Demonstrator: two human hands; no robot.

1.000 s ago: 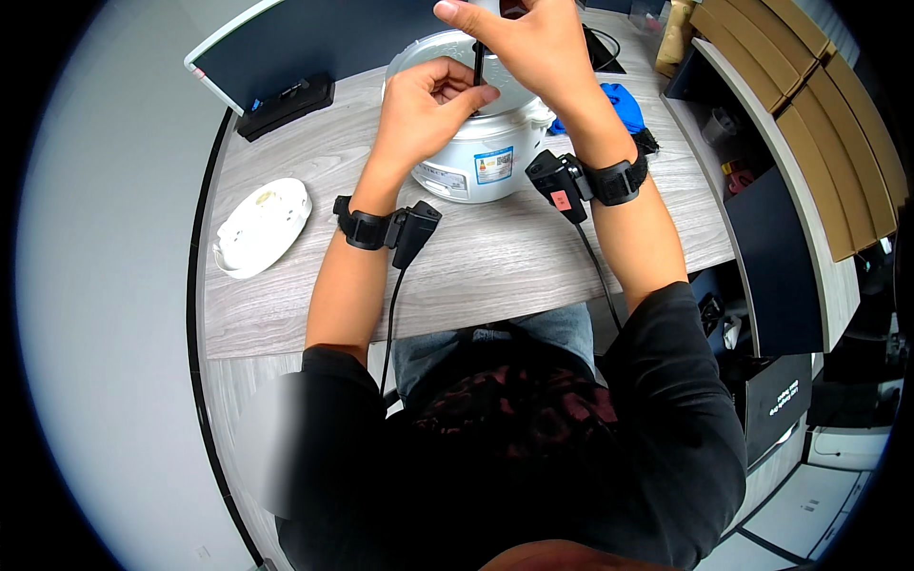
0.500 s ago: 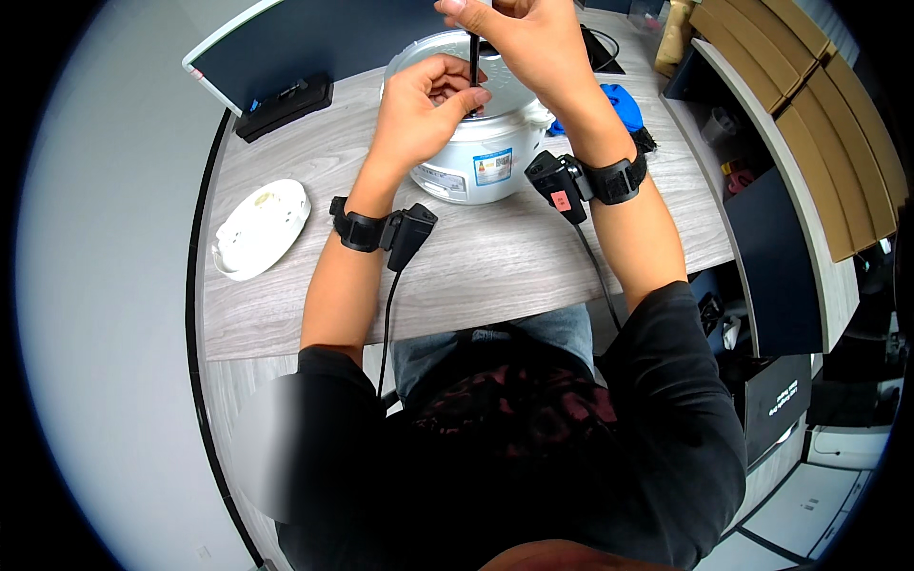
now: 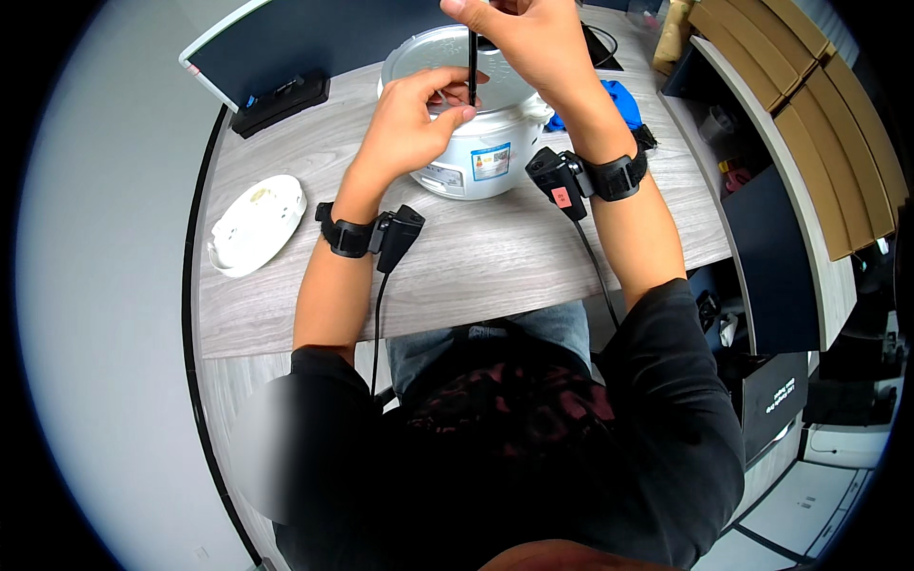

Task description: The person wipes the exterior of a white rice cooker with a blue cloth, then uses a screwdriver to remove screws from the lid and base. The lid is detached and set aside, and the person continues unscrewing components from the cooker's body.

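A white rice cooker (image 3: 464,171) with a silver metal top (image 3: 419,57) stands at the back of the desk. Above it my right hand (image 3: 528,33) is closed on a screwdriver (image 3: 473,71), whose black shaft points straight down; the handle is hidden in my fingers. My left hand (image 3: 409,119) rests at the cooker's near rim. Its thumb and curled fingers surround the lower end of the shaft, and the tip is hard to see there. A white oval cover (image 3: 259,226) lies on the desk to the left, apart from both hands.
Behind the cooker rises a dark partition (image 3: 357,38). A black case (image 3: 281,107) sits at the back left. Just right of the cooker is a blue cloth-like bundle (image 3: 624,105). Cardboard boxes (image 3: 790,124) stand on the right-hand shelf. Cables hang from my wrist-strapped devices.
My left thumb has slid down and a little left along the shaft's lower end, and the left wrist has shifted left. My right hand stays nearly in place with the screwdriver upright.
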